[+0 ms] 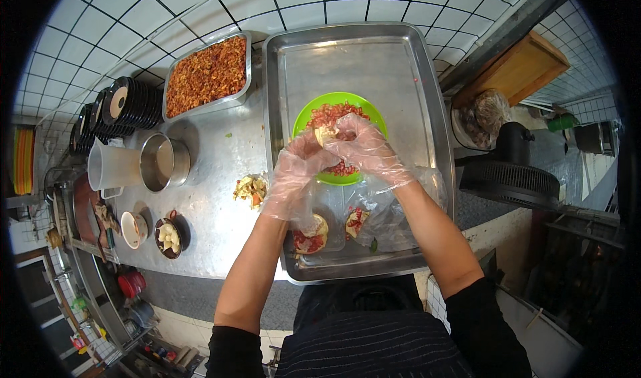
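In clear plastic gloves, my left hand (298,162) and my right hand (368,150) close round a pale-skinned pomegranate piece (325,133). They hold it over a bright green plate (369,105), where loose red pomegranate seeds (339,113) lie heaped. My fingers partly cover the piece and the seeds. Under the plate is a large, shallow metal tray (347,61). Nearer me in it lie a larger pomegranate chunk (314,236) and a smaller one (357,222), both with red seeds showing. A crumpled clear plastic bag (397,221) spreads beneath my right wrist.
Peel scraps (250,190) sit left of the tray. Farther left are a metal pan (239,97) of reddish-brown crumbly food, stacked black plates (128,104), a clear pitcher (107,165), a metal pot (181,164) and small bowls (131,232). A black fan (511,181) stands close on the right.
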Demonstrator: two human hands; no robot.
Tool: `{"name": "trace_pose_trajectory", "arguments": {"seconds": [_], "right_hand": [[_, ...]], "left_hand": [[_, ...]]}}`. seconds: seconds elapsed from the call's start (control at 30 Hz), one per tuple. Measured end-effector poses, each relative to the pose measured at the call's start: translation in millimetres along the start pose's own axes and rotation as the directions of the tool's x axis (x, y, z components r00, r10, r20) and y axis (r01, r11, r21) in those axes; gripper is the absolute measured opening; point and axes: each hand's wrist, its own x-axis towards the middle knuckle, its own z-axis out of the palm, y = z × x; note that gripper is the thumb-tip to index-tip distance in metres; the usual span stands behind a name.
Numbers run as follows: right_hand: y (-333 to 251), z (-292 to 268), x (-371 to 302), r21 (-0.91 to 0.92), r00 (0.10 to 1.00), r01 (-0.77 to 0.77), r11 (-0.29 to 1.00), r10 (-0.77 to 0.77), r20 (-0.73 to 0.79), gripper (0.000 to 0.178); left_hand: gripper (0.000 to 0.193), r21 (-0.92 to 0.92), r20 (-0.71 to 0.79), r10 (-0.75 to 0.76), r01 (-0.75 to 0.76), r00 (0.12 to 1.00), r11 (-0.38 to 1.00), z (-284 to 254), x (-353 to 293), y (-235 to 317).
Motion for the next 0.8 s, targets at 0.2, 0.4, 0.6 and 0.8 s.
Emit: {"name": "trace_pose_trajectory", "arguments": {"seconds": [0.2,0.4,0.6,0.8], "right_hand": [[14,-4,0,-0.086,0.996,-0.030,0.996,0.036,0.077,0.026],[13,-1,-5,0.096,0.996,-0.051,0.994,0.044,0.073,0.019],[12,-8,-7,0.294,0.948,-0.262,0.919,0.188,0.257,0.014],[19,-6,-7,0.355,0.975,-0.183,0.917,0.124,0.182,0.015]], "left_hand": [[0.036,-0.077,-0.034,-0.050,0.048,0.998,0.996,-1,-6,-2],[0.034,-0.033,-0.091,-0.073,0.070,0.993,0.997,-1,-7,-6],[0.034,-0.015,-0.138,-0.127,0.126,0.982,0.992,-3,-5,-6],[0.033,-0.101,-0.178,-0.204,0.188,0.963,0.977,-6,2,-9]]}}
